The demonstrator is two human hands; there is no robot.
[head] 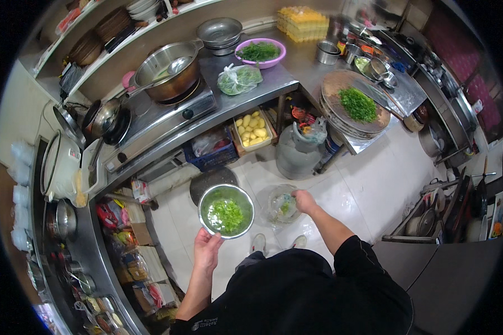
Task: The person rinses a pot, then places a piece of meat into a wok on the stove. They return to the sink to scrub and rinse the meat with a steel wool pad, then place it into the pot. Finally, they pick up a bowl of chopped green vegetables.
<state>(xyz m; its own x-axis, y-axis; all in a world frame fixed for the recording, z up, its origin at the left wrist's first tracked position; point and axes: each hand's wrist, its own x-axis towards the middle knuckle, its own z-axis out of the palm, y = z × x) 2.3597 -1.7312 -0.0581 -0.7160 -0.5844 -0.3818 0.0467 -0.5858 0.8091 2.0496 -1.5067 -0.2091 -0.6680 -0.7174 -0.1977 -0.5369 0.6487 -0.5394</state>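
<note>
My left hand (208,248) grips the near rim of a round stainless steel bowl (246,229), thumb over the edge. Chopped light green leaves (226,215) lie in the bowl's bottom. To the right, my right hand (306,202) is at the right edge of a clear plastic-lined bin (273,206), as seen from above. Some green scraps and a bluish piece show inside that bin. The fingers of this hand are mostly hidden, and whether they touch the rim is unclear.
A round wooden chopping board (333,98) bears chopped greens (357,104) and a cleaver (371,91). Below it stands a gas cylinder (299,153). A large pot (167,86) sits on the left stove. Peeled potatoes (251,127) fill a tub under the counter. A purple basin (272,62) holds herbs.
</note>
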